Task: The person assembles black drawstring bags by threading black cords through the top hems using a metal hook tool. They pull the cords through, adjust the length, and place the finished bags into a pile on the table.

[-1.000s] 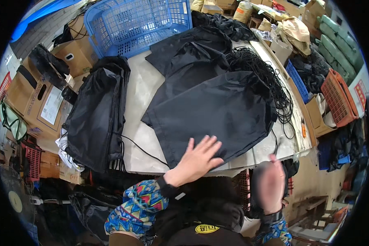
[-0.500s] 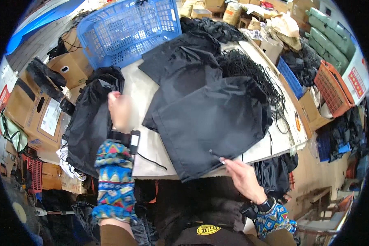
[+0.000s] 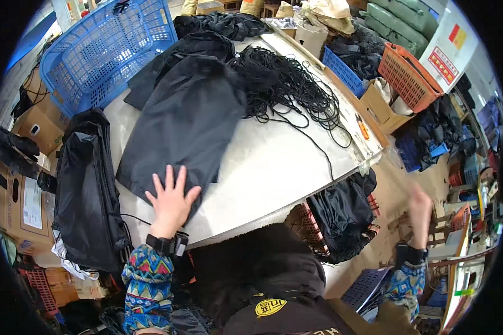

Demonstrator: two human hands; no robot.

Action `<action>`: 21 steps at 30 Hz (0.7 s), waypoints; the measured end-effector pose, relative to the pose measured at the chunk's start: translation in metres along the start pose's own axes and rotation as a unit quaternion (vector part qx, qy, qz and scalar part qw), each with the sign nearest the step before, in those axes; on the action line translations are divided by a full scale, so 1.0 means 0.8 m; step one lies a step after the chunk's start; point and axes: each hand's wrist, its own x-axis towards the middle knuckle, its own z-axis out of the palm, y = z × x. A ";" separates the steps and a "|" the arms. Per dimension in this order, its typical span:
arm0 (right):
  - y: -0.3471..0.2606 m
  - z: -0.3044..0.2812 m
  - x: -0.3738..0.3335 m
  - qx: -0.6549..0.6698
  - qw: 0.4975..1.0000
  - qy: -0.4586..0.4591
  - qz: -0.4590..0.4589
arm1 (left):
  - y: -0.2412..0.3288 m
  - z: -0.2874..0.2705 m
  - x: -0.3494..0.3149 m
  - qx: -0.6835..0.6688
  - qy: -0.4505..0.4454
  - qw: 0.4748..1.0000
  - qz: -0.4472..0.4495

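Left hand [image 3: 170,202] flat, fingers spread, pressing black fabric bag [image 3: 184,123] on white counter [image 3: 274,162], right hand [image 3: 420,207] open, empty, blurred, off counter edge, black cord tangle [image 3: 288,92] beside bag

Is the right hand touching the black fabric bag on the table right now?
No. The right hand is raised off to the side beyond the table edge, empty and blurred, while only the left hand lies flat on the black fabric bag.
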 end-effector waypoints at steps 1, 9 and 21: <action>0.114 -0.051 0.020 -0.147 0.951 0.212 -0.171 | 0.007 -0.002 0.014 -0.025 -0.001 1.000 0.009; -0.054 0.055 -0.044 0.174 0.980 -0.091 -0.047 | -0.003 -0.002 -0.057 -0.321 0.211 0.923 0.000; -0.224 0.293 -0.080 0.276 0.834 -0.478 0.003 | 0.071 0.029 -0.109 -0.834 -0.097 0.505 -0.202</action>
